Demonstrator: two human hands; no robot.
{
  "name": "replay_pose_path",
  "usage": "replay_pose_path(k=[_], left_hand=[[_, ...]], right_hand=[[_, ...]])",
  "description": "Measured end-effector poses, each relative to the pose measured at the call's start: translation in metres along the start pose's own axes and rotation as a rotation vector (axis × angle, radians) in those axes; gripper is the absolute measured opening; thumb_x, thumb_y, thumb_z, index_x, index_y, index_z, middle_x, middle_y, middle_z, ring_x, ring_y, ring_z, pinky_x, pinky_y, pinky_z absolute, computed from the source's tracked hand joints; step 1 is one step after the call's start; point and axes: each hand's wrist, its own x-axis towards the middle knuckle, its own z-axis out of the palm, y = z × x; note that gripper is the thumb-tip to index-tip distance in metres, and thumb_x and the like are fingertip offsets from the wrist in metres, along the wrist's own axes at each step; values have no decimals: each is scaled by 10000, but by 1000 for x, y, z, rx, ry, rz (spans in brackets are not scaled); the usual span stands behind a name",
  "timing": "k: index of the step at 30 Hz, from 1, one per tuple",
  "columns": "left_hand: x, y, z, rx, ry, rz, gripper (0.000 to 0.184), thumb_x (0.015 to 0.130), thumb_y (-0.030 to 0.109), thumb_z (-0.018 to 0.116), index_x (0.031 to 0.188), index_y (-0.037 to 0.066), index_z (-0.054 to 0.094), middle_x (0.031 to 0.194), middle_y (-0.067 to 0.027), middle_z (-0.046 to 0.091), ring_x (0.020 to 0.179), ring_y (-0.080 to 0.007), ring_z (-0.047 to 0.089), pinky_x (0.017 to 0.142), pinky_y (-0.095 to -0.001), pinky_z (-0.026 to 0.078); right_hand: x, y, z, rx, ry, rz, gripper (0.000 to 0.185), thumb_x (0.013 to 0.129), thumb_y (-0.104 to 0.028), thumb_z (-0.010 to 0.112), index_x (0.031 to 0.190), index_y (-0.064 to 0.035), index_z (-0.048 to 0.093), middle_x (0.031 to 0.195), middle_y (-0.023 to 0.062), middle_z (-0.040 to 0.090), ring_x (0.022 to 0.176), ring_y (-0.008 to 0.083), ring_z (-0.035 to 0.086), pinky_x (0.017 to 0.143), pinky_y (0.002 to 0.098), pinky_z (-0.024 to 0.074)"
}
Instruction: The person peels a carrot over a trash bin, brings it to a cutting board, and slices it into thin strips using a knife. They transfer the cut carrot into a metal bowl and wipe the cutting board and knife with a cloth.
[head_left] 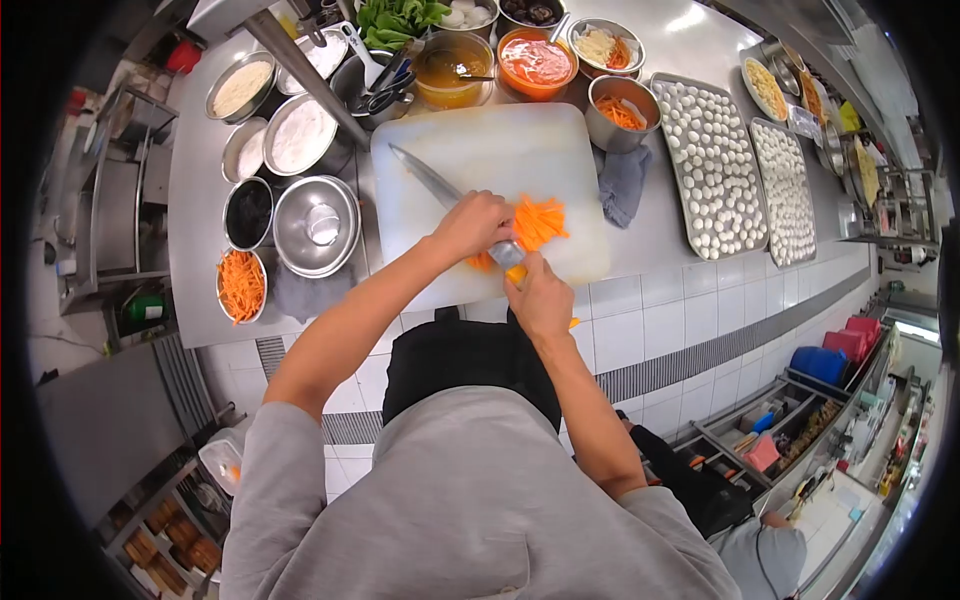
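A knife (425, 176) slants over the white cutting board (430, 270), its tip pointing to the far left. My right hand (543, 302) is closed around its yellow handle, near the board's front edge. Across the middle of the blade lies my left hand (478, 222), fingers curled and pinched on it; the fingertips are partly hidden. Just right of the left hand is a pile of orange carrot strips (540, 222). A smaller bit of carrot (480, 262) shows below the blade.
Behind the board stand an orange sauce bowl (537, 62) and a pot of carrot strips (622, 112). Left are steel bowls (317, 226) and shredded carrot (241, 286). At right lie a grey cloth (624, 186) and trays of white balls (708, 165). Another person (757, 560) is at lower right.
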Motion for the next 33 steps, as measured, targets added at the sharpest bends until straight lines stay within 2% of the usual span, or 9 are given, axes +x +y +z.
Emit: replay_pose_path(k=[4,10,12,16,18,19,21,25,33], left_hand=[[23,8,4,-15,-28,-115,230,807,228,768,806,24,662,804,-134,663,794,-347,634,741,-448,508],[29,64,-35,-206,219,-288,222,839,211,764,826,3,686,809,-139,681,789,-318,652,725,-412,522],[17,70,-39,-298,478,-297,220,887,206,748,868,-5,691,812,-118,674,758,-259,650,719,-364,520],[-32,65,-22,-305,729,-450,192,932,194,711,936,4,692,888,-96,675,800,-213,647,746,-333,513],[-56,56,4,-246,946,-632,223,976,214,648,1070,12,663,1061,-112,656,951,-209,627,827,-337,496],[-61,53,21,-243,953,-639,223,976,214,648,1070,12,663,1061,-112,656,951,-209,627,827,-337,496],[-68,46,53,-275,1103,-776,323,1002,234,588,1232,7,590,1266,-170,570,1160,-278,554,972,-377,454],[-42,55,95,-80,1047,-767,463,1013,263,551,1386,-5,491,1423,-227,433,1334,-380,424,1127,-438,352],[-29,64,98,-171,1059,-783,498,990,262,586,1400,-6,493,1451,-230,428,1347,-393,422,1136,-448,350]], right_hand=[[9,17,-16,36,-28,-82,420,774,-213,801,1019,-91,483,885,128,658,761,363,693,647,471,551],[41,61,-54,72,-80,-200,392,784,-226,792,1023,-93,511,895,121,675,755,351,696,651,470,552],[58,78,-66,76,-103,-239,372,796,-238,785,1030,-102,529,898,119,682,751,344,697,649,465,551],[78,111,-87,115,-145,-279,278,860,-321,738,1051,-174,600,892,112,690,737,328,696,634,440,543],[77,129,-86,85,-77,-233,280,894,-334,710,1089,-156,619,891,121,685,741,340,691,637,444,541],[72,136,-79,86,-83,-242,280,894,-334,710,1089,-156,619,891,121,685,741,340,691,637,444,541],[59,145,-64,66,-69,-172,275,927,-323,683,1116,-131,631,891,141,677,749,367,681,643,460,537],[31,117,-48,184,-115,-150,272,943,-330,665,1106,-113,638,904,162,668,759,401,668,646,492,530],[90,118,-71,-10,-74,-314,287,887,-314,723,1112,-153,651,908,105,664,763,351,676,639,446,540]])
